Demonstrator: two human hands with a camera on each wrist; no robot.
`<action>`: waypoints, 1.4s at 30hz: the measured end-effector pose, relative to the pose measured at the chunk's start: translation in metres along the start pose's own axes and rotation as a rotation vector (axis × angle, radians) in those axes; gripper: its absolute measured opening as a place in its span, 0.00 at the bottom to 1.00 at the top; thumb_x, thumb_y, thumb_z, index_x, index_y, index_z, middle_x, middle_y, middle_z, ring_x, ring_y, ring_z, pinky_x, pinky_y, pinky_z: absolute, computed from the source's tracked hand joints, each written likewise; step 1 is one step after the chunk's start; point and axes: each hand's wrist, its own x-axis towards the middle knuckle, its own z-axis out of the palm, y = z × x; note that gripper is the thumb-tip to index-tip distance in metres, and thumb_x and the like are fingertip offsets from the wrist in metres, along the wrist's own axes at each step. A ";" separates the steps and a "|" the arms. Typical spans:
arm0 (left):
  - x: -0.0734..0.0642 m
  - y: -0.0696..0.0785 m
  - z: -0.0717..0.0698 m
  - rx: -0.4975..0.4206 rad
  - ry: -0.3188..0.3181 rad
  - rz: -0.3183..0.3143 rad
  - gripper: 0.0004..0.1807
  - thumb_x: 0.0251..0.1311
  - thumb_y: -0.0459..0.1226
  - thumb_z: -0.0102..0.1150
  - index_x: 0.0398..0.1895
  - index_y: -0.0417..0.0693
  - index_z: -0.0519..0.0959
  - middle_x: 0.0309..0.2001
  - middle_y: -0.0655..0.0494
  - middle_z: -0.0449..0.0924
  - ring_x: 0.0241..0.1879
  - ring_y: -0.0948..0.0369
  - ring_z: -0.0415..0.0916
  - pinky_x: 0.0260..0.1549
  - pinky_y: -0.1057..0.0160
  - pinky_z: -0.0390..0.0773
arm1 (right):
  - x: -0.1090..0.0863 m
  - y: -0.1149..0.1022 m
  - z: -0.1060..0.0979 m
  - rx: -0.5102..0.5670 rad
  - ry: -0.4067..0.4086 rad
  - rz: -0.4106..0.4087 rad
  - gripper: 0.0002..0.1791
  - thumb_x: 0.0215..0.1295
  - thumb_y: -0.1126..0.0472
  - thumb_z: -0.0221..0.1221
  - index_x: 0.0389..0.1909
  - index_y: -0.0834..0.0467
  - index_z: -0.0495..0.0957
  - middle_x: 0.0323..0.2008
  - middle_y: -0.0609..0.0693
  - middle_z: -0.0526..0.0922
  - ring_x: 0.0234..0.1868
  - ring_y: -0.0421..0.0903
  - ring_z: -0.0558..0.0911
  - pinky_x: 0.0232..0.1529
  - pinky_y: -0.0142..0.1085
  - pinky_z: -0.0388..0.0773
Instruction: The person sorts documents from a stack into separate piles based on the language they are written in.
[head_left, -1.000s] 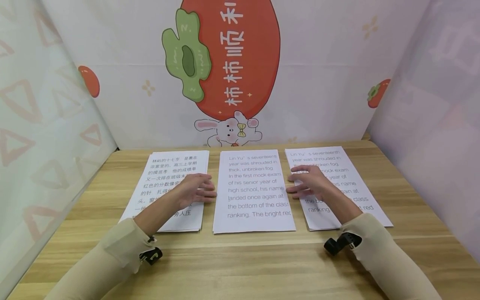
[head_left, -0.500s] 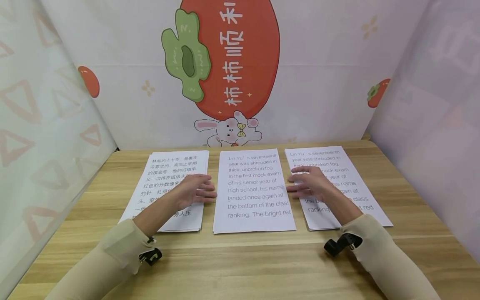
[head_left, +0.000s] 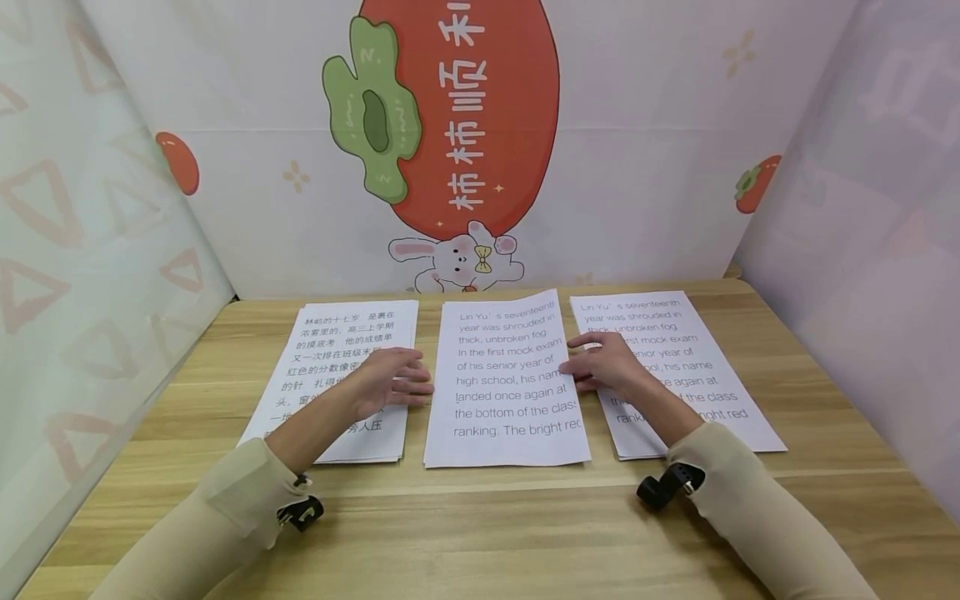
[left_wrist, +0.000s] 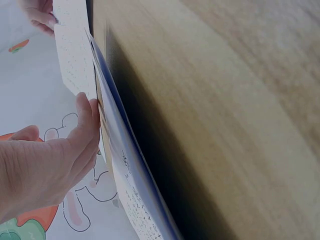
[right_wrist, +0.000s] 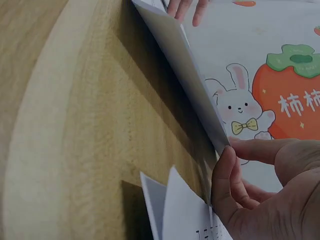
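Three printed paper piles lie in a row. On the middle pile, my right hand pinches the right edge of the top English-text sheet, whose right side is lifted and bowed. The right wrist view shows thumb and forefinger of the right hand closed on the edge of the raised sheet. My left hand is over the right part of the Chinese-text pile, its loosely extended fingertips near the middle pile's left edge. In the left wrist view, the left hand holds nothing.
Another English-text pile lies at the right, partly covered by the right hand and forearm. The wooden table runs back to a white printed backdrop with a persimmon and rabbit. Side panels flank it.
My right hand has moved left and taken the edge of the middle top sheet, whose right side has risen. The left hand has stayed in place.
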 end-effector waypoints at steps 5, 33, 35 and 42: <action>0.000 -0.001 0.000 -0.002 -0.004 0.003 0.30 0.81 0.39 0.43 0.76 0.28 0.55 0.63 0.28 0.70 0.58 0.41 0.81 0.56 0.49 0.84 | 0.001 -0.002 0.002 -0.043 0.022 0.003 0.32 0.63 0.69 0.70 0.67 0.67 0.70 0.42 0.58 0.85 0.31 0.42 0.85 0.31 0.31 0.86; 0.003 0.001 0.009 0.090 0.055 0.046 0.28 0.74 0.29 0.46 0.74 0.29 0.61 0.58 0.35 0.75 0.52 0.49 0.82 0.53 0.55 0.86 | -0.011 0.001 -0.018 -0.101 0.099 -0.136 0.11 0.71 0.68 0.63 0.50 0.68 0.76 0.38 0.52 0.84 0.34 0.41 0.83 0.31 0.33 0.83; 0.003 0.001 0.011 0.095 0.052 0.053 0.28 0.72 0.28 0.49 0.74 0.29 0.61 0.59 0.34 0.76 0.51 0.49 0.84 0.52 0.56 0.86 | -0.010 0.002 -0.020 -0.049 0.084 -0.143 0.12 0.71 0.69 0.63 0.50 0.69 0.76 0.37 0.50 0.84 0.34 0.39 0.84 0.31 0.32 0.83; 0.005 0.002 0.017 0.034 -0.001 0.057 0.26 0.71 0.26 0.53 0.71 0.32 0.66 0.52 0.36 0.82 0.43 0.52 0.86 0.48 0.53 0.88 | -0.012 0.002 -0.022 0.073 0.049 -0.126 0.14 0.72 0.68 0.62 0.54 0.69 0.74 0.36 0.45 0.85 0.35 0.39 0.86 0.33 0.31 0.85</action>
